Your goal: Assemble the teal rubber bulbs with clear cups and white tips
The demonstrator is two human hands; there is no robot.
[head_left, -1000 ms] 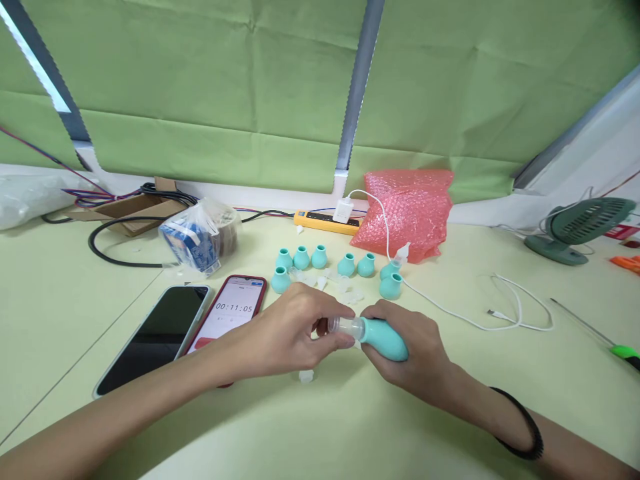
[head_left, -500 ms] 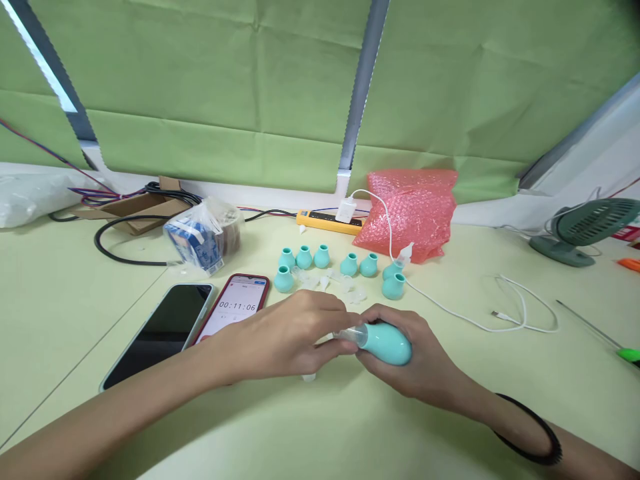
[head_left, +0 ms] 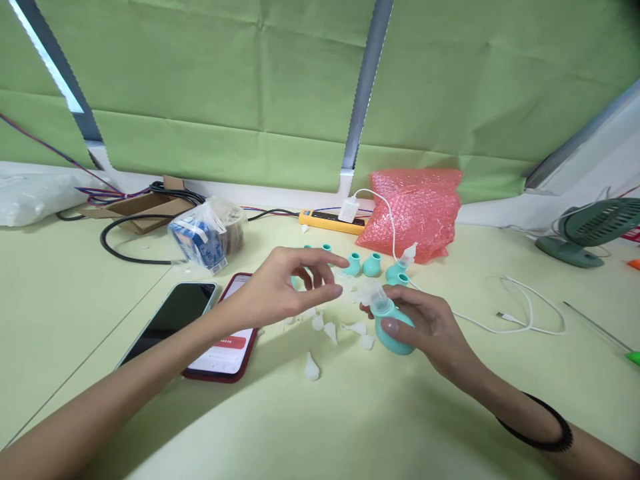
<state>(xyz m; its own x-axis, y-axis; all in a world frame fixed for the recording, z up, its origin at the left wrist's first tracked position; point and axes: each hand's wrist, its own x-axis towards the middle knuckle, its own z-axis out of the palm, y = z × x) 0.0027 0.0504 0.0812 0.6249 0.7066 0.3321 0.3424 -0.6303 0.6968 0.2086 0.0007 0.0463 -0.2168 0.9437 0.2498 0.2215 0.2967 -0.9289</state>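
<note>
My right hand (head_left: 425,320) is wrapped round a teal rubber squeeze bulb (head_left: 397,337), which has a clear nozzle (head_left: 381,300) fitted in its neck. The nozzle end points up and left. To its left, my left hand (head_left: 295,283) hovers with thumb and fingers apart and nothing visible between them. Several loose translucent tips (head_left: 312,367) lie on the table below and beyond it. More teal bulbs (head_left: 371,265) stand upright behind the hands, some hidden by my left hand. One at the right, a capped bulb (head_left: 397,271), carries a translucent nozzle (head_left: 409,254).
Two phones lie at the left: a dark-screened phone (head_left: 170,320) and a red-cased phone (head_left: 220,360). Farther back are a bagged blue box (head_left: 197,240), a yellow power strip (head_left: 325,221) and pink bubble wrap (head_left: 415,213). A white cable (head_left: 520,327), screwdriver (head_left: 595,325) and green fan (head_left: 590,227) are at right.
My left hand has come off the clear nozzle and moved up and left, its fingers spreading. The bulb in my right hand has turned from lying sideways to more upright.
</note>
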